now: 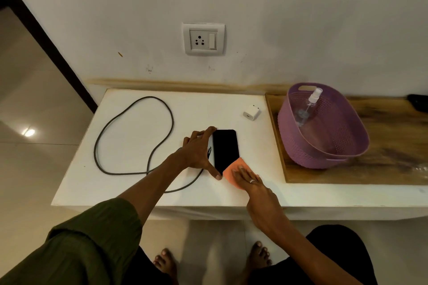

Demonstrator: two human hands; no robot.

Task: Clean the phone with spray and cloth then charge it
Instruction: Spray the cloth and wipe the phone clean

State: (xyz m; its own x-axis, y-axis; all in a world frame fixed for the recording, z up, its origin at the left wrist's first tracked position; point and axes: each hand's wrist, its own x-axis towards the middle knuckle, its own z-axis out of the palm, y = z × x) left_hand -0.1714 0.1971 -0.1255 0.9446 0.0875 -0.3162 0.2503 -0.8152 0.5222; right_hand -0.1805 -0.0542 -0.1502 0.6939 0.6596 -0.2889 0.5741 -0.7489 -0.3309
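A black phone (225,147) lies screen-up on the white counter (129,127). My left hand (199,151) spans its left edge, index finger at the top corner and thumb at the bottom corner, holding it still. My right hand (251,182) lies flat on an orange cloth (234,170), which covers the phone's lower right corner. A clear spray bottle (308,105) leans inside the purple basket (342,152) at the right. A dark charging cable (129,136) loops on the counter to the left, and a white charger plug (252,112) lies behind the phone.
A wall socket with a switch (203,39) sits above the counter. The basket stands on a wooden board (393,146) at the right. The counter's front edge runs just below my hands. My bare feet are on the tiled floor below.
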